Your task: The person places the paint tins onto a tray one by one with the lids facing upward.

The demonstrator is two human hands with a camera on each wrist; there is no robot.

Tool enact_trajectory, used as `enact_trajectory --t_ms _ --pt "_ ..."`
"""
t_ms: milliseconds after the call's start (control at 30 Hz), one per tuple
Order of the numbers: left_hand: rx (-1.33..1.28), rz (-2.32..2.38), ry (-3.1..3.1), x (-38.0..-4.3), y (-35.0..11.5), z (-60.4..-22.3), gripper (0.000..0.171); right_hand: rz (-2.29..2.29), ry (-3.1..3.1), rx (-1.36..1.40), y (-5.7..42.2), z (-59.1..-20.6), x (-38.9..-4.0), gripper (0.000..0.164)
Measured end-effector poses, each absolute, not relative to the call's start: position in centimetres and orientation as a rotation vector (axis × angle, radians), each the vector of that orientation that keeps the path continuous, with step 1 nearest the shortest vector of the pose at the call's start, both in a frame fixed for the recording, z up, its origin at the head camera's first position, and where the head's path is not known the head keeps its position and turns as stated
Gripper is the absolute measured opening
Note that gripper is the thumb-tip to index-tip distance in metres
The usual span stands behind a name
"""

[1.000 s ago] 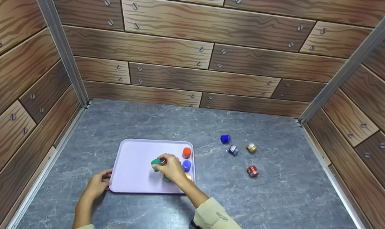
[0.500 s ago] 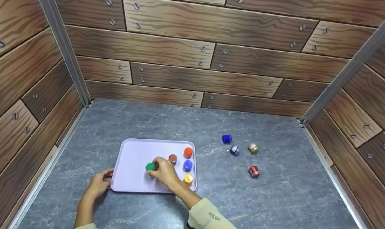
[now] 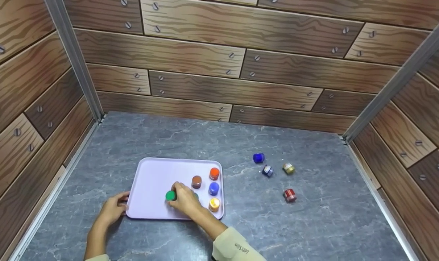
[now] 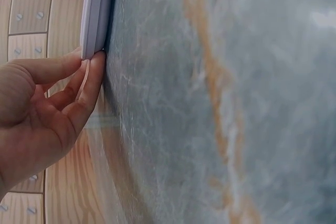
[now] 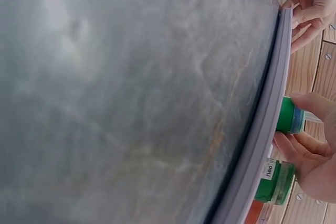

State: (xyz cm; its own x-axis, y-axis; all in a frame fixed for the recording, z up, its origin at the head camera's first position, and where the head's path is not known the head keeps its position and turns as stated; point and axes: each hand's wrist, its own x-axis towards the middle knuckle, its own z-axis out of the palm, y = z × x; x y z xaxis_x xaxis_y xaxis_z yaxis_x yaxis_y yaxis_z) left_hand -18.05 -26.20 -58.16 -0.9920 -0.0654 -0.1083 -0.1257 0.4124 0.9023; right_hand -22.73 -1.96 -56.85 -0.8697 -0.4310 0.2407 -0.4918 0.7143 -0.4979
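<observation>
A lilac tray [image 3: 148, 177] lies on the grey marbled table. My left hand [image 3: 112, 210] grips its near left corner; in the left wrist view the thumb and fingers pinch the tray rim [image 4: 93, 19]. Over the tray's middle, my right hand [image 3: 186, 201] holds a small green paint jar [image 3: 170, 195] between thumb and fingers. In the right wrist view this jar is down at the tray, beside a second green jar [image 5: 274, 182], mostly hidden by the hand in the head view. Brown [image 3: 196, 182], orange-red [image 3: 214, 173], blue [image 3: 214, 188] and yellow [image 3: 214, 204] jars stand on the tray's right part.
Right of the tray, more jars lie on the table: a dark blue one [image 3: 258, 157], a navy one with a label [image 3: 267, 170], a gold one [image 3: 288, 168] and a red one [image 3: 290, 195]. Wood-patterned walls [image 3: 197, 79] enclose the table's back and sides.
My right hand has carried the green jar leftward and then slightly nearer, down toward the tray. The brown and yellow jars have come into fuller view. My left hand keeps its grip on the tray corner.
</observation>
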Motion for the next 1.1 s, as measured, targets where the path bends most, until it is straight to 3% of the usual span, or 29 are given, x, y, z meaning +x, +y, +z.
enact_trajectory --t_ms 367,533,733,1100 --pt "-0.18 1.619 2.605 -18.0 -26.0 -57.9 0.041 0.826 -2.836 0.84 -1.4 -56.1 -22.8 0.037" --pt "-0.178 1.619 2.612 -18.0 -26.1 -58.0 0.042 0.945 -2.757 0.93 -0.2 -54.4 -23.2 0.03" --pt "-0.18 1.624 2.609 -17.9 -26.0 -57.9 0.042 1.098 -2.634 0.969 2.1 -52.0 -23.5 0.019" --pt "-0.162 1.636 2.62 -17.8 -26.2 -57.9 0.041 1.189 -2.519 0.854 8.3 -50.0 -24.3 0.013"
